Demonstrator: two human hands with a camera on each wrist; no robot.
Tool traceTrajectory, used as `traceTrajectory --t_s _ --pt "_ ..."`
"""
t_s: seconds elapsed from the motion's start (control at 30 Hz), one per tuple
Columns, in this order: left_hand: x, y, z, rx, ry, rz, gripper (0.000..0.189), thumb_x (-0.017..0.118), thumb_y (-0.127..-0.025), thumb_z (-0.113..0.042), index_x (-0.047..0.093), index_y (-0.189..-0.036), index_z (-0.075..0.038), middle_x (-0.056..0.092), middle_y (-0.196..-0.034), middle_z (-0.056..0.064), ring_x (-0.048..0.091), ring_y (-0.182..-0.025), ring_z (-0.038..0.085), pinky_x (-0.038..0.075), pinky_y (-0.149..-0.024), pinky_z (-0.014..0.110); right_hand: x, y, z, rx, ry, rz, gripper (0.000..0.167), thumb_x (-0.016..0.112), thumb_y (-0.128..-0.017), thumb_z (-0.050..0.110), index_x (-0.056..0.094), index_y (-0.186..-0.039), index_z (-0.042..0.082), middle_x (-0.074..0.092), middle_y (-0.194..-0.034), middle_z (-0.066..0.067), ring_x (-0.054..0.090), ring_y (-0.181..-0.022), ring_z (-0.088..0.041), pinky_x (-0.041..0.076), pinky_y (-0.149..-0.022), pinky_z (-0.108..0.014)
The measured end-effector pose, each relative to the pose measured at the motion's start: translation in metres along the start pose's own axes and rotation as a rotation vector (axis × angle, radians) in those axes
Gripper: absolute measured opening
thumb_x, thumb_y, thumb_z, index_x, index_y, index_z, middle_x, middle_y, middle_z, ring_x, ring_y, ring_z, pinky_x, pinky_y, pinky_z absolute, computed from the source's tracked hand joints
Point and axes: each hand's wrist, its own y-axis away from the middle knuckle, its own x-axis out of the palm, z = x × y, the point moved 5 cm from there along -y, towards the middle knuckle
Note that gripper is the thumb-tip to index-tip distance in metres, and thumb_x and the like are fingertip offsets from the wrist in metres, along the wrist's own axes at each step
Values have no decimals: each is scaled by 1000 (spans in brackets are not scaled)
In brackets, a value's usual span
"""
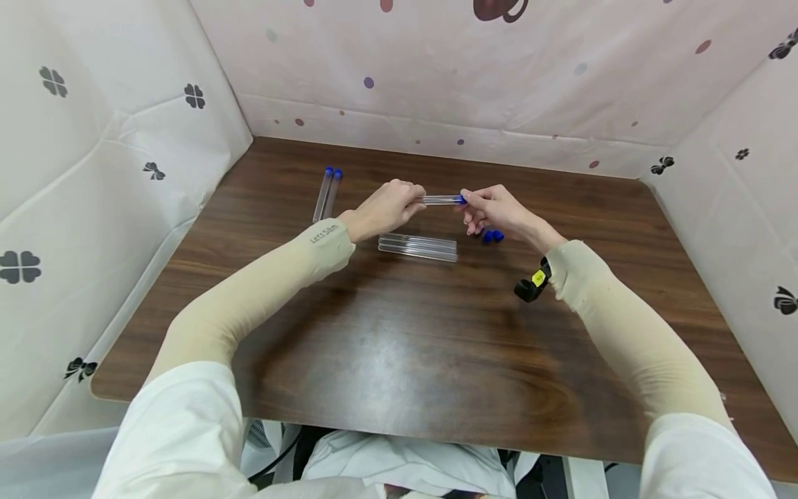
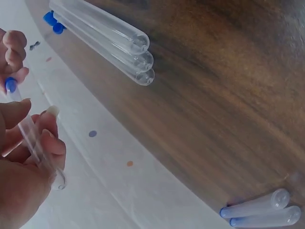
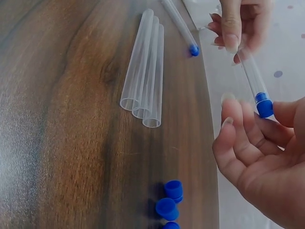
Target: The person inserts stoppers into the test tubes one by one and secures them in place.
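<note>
My left hand (image 1: 388, 206) grips a clear test tube (image 1: 441, 200) by its rounded end, holding it sideways above the table. At the tube's mouth sits a blue cap (image 3: 264, 107), pinched between the thumb and index finger of my right hand (image 1: 499, 210). The other right fingers are loosely bent, as the right wrist view shows. Below the hands, three uncapped test tubes (image 3: 143, 67) lie side by side, their open ends facing right in the head view. Several loose blue caps (image 3: 167, 208) rest on the table beneath my right hand.
Two capped test tubes (image 1: 323, 196) lie at the back left of the brown wooden table (image 1: 386, 360), beyond my left forearm. White patterned sheeting (image 1: 405, 76) rises behind the table and on both sides. A black device with a yellow label (image 1: 539, 278) hangs at my right wrist.
</note>
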Motion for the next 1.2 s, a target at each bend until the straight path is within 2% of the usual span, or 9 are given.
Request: traceTrajectory --t_s 0.37,0.7,0.83,1.03,1.2 --pt "-1 1 4 -46 19 48 16 56 -98 -17 65 -101 -3 67 -87 7 55 -73 16 47 -70 31 -1 1 4 -73 56 -73 45 44 -102 37 62 -91 -3 61 -67 -7 61 -54 -15 51 -53 -26" --pt "-3 4 7 -55 46 44 18 55 -99 -19 61 -108 -6 64 -87 4 49 -69 15 42 -65 28 2 1 6 -104 175 -95 50 42 -102 38 65 -104 -7 63 -66 -4 60 -52 -14 52 -52 -28" --pt "-5 5 10 -58 53 28 15 55 -98 -19 60 -106 -7 61 -83 3 49 -68 15 41 -64 28 3 1 6 -107 163 -99 54 39 -103 41 65 -103 -6 62 -67 -6 60 -52 -15 50 -51 -27" --pt "-11 7 14 -66 17 -17 13 54 -99 -18 59 -102 -6 55 -75 2 46 -64 16 38 -59 28 2 3 9 -100 164 -98 57 32 -104 42 63 -104 -6 62 -67 -8 59 -53 -17 49 -51 -27" --pt "-14 8 20 -115 -10 -29 15 53 -99 -20 57 -102 -6 53 -72 2 47 -61 16 39 -55 29 3 5 13 -91 159 -90 54 32 -105 36 63 -102 -8 62 -68 -12 60 -54 -21 49 -51 -29"
